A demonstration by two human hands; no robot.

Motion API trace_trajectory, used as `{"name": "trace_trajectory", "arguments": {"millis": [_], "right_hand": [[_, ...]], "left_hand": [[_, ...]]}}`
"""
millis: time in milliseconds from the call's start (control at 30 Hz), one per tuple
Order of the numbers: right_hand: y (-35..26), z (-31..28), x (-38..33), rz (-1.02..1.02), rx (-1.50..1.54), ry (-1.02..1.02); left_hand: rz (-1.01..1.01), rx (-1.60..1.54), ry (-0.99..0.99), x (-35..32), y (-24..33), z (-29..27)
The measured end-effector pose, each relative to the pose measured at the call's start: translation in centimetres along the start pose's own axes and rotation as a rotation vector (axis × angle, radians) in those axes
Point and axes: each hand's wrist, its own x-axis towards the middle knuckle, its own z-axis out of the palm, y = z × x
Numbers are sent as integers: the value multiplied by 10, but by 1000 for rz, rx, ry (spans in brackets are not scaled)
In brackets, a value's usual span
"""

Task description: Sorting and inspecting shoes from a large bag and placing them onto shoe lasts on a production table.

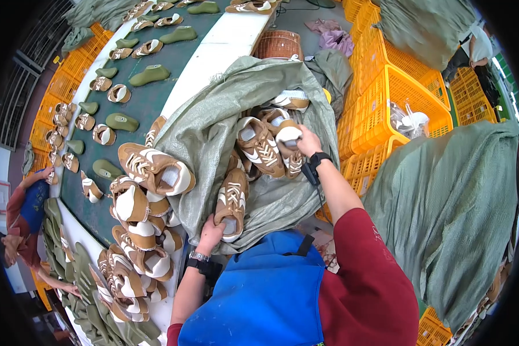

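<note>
In front of me a grey-green woven sack (205, 138) lies wide open, with several brown sneakers with white trim and laces inside it. My left hand (211, 235) is closed at the heel of one brown sneaker (233, 196), at the sack's near edge. Deeper in the sack, my right hand (308, 142) grips another sneaker (288, 138) by its white heel. Beside that one rests a laced sneaker (260, 147). Part of the fingers of each hand is hidden.
Sneakers are piled (135, 207) on the white table edge at left. A green conveyor (155, 95) carries shoe uppers and green shoe lasts (150, 75). Yellow crates (380, 109) and a covered stack (450, 213) stand at right. A co-worker (26, 213) is across the conveyor.
</note>
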Motion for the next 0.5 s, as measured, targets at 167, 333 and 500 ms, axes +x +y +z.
{"name": "trace_trajectory", "arguments": {"millis": [167,333,500], "right_hand": [[-75,24,-115,-709,-9,-365],[-81,83,-152,-945,227,-575],[-120,22,-117,-624,128,-462]], "left_hand": [[191,-159,162,-18,51,3],[691,172,-66,-16,104,6],[514,411,-15,-14,105,17]]}}
